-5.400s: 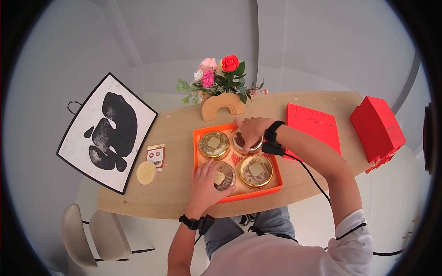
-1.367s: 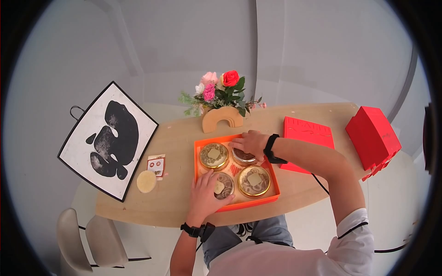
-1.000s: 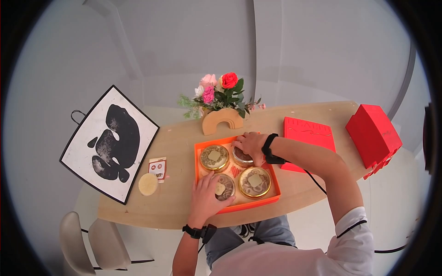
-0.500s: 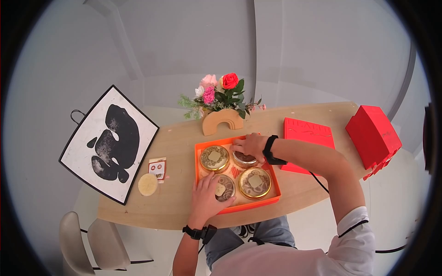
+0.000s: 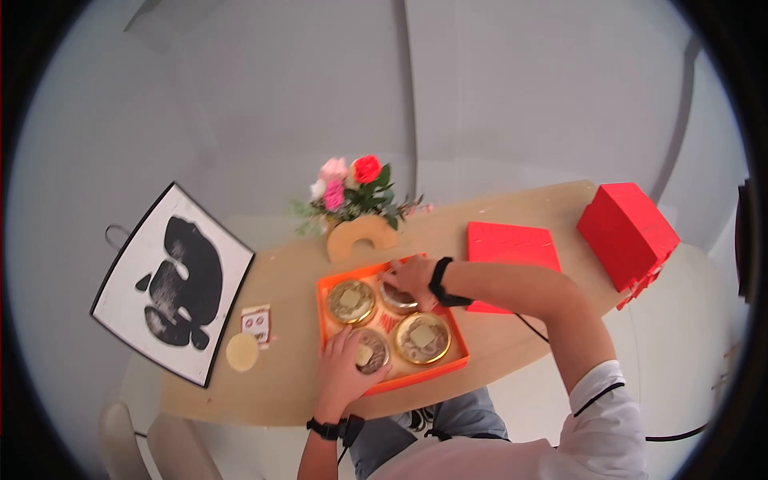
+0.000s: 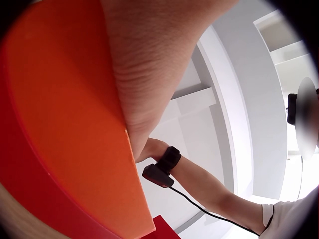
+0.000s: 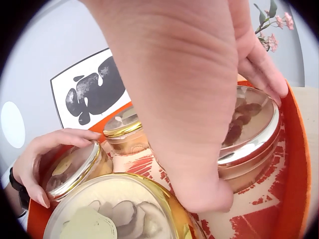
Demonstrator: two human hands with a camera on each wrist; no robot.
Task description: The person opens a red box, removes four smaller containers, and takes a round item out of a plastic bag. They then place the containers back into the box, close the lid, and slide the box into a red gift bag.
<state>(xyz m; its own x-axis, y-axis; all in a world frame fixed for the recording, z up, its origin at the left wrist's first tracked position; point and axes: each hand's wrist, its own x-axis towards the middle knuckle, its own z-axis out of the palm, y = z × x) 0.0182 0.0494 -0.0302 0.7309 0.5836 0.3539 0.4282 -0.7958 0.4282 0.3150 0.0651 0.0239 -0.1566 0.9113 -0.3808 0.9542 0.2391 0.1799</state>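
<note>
dark-filled jar, label-topped jar, round, diagonally opposite in orange box.

Head view faces down over the table. 2 wrist views sit close; all share the orange box.

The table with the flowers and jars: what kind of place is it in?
Maybe a display room or a small studio, but I can't be sure. The plain grey walls show it's indoors, and the flowers and jars look set out for show.
</note>
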